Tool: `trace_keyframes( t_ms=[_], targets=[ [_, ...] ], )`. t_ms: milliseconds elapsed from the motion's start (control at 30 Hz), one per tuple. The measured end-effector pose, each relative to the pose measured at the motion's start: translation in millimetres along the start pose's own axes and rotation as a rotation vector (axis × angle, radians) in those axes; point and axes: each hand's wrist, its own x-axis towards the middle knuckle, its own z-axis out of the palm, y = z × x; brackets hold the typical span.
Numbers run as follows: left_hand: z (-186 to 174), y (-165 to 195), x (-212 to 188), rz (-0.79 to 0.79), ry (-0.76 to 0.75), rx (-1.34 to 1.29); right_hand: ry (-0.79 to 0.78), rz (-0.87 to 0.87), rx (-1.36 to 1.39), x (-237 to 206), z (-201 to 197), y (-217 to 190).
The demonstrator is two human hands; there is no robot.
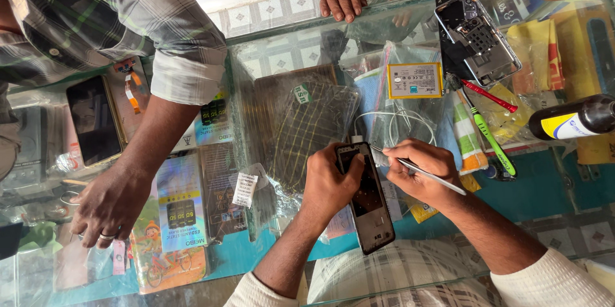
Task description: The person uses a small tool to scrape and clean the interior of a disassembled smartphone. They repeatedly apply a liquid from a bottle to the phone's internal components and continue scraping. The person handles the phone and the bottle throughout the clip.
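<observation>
The left hand (328, 182) is clamped on an opened smartphone (366, 199), thumb pressed on its upper face and the other fingers wrapped round its left edge; the phone lies on the glass counter (544, 192) just right of those fingers, its top end pointing away from the person. The right hand (419, 167) has its fingers pinched together on metal tweezers (430, 176), whose tips meet the phone's upper right corner while the handle end juts out to the right past the knuckles. Just beyond the fingertips of both hands lies a coiled white cable (397, 124), and farther off a yellow-bordered phone battery (414, 80). Up and to the right of the right-hand fingers are a second opened phone (479, 41), a red-handled tool (490, 96) and a green toothbrush (488, 134). Far left of the left-hand fingers, another person's ringed hand (109, 204) rests on the glass.
</observation>
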Motion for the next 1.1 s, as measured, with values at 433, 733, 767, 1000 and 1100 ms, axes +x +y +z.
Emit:
trace_keyframes(
  t_ms=[433, 733, 767, 1000, 1100],
  targets=[
    [1, 1, 0, -0.041, -0.006, 0.009, -0.007, 0.009, 0.007, 2, -2, -4],
    [1, 3, 0, -0.028, 0.004, -0.007, -0.042, 0.066, -0.006, 3, -3, -9],
    [0, 3, -1, -0.033, 0.001, 0.002, -0.027, 0.041, -0.003, 3, -2, -10],
    [2, 2, -1, -0.014, 0.021, 0.002, -0.008, 0.036, 0.002, 5, -3, -16],
    [1, 1, -1, 0.015, 0.037, 0.013, -0.009, 0.038, -0.003, 7, -4, -20]
  ],
)
